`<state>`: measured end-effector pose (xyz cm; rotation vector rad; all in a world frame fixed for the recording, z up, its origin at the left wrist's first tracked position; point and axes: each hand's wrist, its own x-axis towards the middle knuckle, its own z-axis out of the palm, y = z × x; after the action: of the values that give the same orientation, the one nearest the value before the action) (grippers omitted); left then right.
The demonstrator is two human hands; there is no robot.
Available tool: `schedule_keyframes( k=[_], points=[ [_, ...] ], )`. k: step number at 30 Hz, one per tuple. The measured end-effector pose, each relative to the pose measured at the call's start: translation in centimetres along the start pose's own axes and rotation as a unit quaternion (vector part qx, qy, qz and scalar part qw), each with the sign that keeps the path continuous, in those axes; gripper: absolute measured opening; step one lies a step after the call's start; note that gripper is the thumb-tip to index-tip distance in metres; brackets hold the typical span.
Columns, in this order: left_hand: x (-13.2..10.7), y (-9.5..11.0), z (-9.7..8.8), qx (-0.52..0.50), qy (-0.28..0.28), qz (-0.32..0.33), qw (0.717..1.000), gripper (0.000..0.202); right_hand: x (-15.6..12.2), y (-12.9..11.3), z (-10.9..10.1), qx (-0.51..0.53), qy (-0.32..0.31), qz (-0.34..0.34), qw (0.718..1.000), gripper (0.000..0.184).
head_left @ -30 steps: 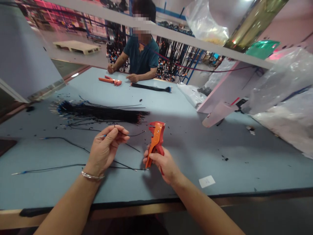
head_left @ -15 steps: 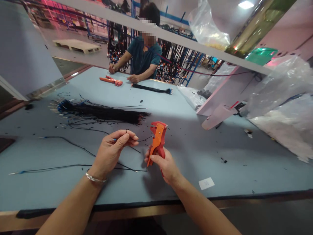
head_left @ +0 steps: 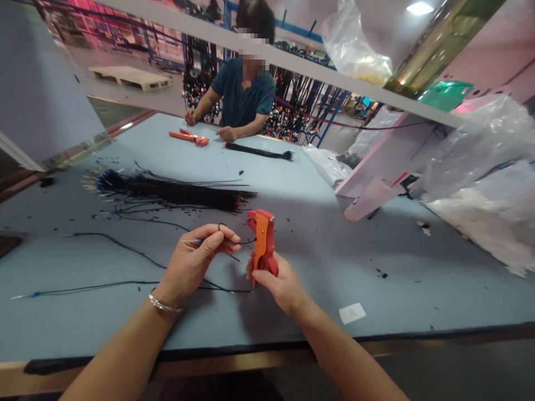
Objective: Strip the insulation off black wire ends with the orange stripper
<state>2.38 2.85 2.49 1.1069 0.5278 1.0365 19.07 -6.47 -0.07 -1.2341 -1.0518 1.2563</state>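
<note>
Between thumb and fingers, my left hand (head_left: 198,253) pinches a thin black wire (head_left: 246,242) that loops over the forefinger. A blue piece of it shows beside the thumb. The wire's free end reaches the jaw side of an orange and red wire stripper (head_left: 262,239); whether the jaws grip it I cannot tell. My right hand (head_left: 280,281) is wrapped around the stripper's handles and holds it upright above the table. Two single black wires with blue ends, one a curved wire (head_left: 121,242) and one a straighter wire (head_left: 96,286), lie left of and beneath my left hand.
A large bundle of black wires (head_left: 167,190) lies beyond my hands. Across the table (head_left: 401,301) sits a co-worker (head_left: 242,100), near another orange tool (head_left: 188,137) and a smaller wire bundle (head_left: 259,151). A white label (head_left: 351,313) lies at front right; plastic bags (head_left: 480,150) are piled at right.
The wire stripper in my right hand has moved slightly left, closer to my left hand, and its handles look more squeezed. My left hand has shifted a little right with the wire.
</note>
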Motion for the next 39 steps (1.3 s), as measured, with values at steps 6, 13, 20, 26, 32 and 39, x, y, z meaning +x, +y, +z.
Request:
schedule_keyframes(
  k=[6, 13, 20, 26, 32, 39],
  points=[
    [-0.4, 0.7, 0.2, 0.024, -0.051, 0.037, 0.998, 0.013, 0.2, -0.1, 0.0, 0.141, -0.057, -0.001, 0.988, 0.03],
    [-0.7, 1.3, -0.1, 0.039, -0.098, 0.076, 0.991, 0.014, 0.5, -0.6, -0.2, 0.214, -0.091, 0.014, 0.972, 0.036],
    [-0.7, 1.1, -0.3, 0.077, -0.096, 0.08, 0.989, 0.015, 0.6, -0.1, -0.3, 0.116, -0.057, -0.032, 0.991, 0.03],
    [-0.6, 0.9, -0.4, 0.093, -0.107, 0.076, 0.987, 0.015, 0.3, -0.2, -0.1, 0.034, -0.035, -0.062, 0.997, 0.024],
    [-0.5, 1.0, -0.3, 0.094, -0.1, 0.058, 0.989, 0.016, 0.5, -0.2, 0.0, 0.029, -0.019, -0.047, 0.998, 0.021],
    [-0.3, 0.7, -0.3, 0.088, -0.082, 0.041, 0.992, 0.016, 0.8, 0.1, -0.1, -0.001, -0.007, -0.027, 1.0, 0.019]
  ],
)
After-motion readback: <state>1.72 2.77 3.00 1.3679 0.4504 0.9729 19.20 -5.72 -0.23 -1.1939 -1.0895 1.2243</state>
